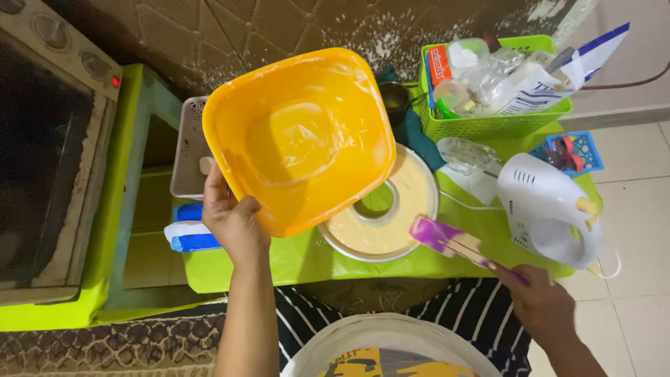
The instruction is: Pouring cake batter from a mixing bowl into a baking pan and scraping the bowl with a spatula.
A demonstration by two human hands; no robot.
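The left hand [234, 220] grips the rim of an orange bowl [300, 136] and holds it tipped up over a ring pan [380, 209], its inside facing the camera. Only a thin smear of pale batter coats the bowl, while the pan beneath is filled with batter around its centre tube. The right hand [541, 300] is closed on the handle of a purple spatula [447, 241], whose blade hangs just beside the pan's right rim, apart from the bowl.

By the look of it, the pour is done and the step in hand is scraping out the last of the batter. The next move calls for bringing the blade up into the tilted bowl and sweeping toward the lower lip, with the bowl kept over the pan so drips land inside.

The counter [307, 258] is low and covered in bright green. On it, right of the pan, lies a white hand mixer [548, 216] with its beaters toward the person. Behind stand a green basket [488, 122] crammed with packets, and a small dark cup — possibly holding melted butter, though it is half hidden. A white perforated tray [188, 146] sits behind the left hand, a blue-and-white packet below it. At far left is an oven [49, 153] with 1 red light on. The floor is pale tile at right, a patterned rug at left.
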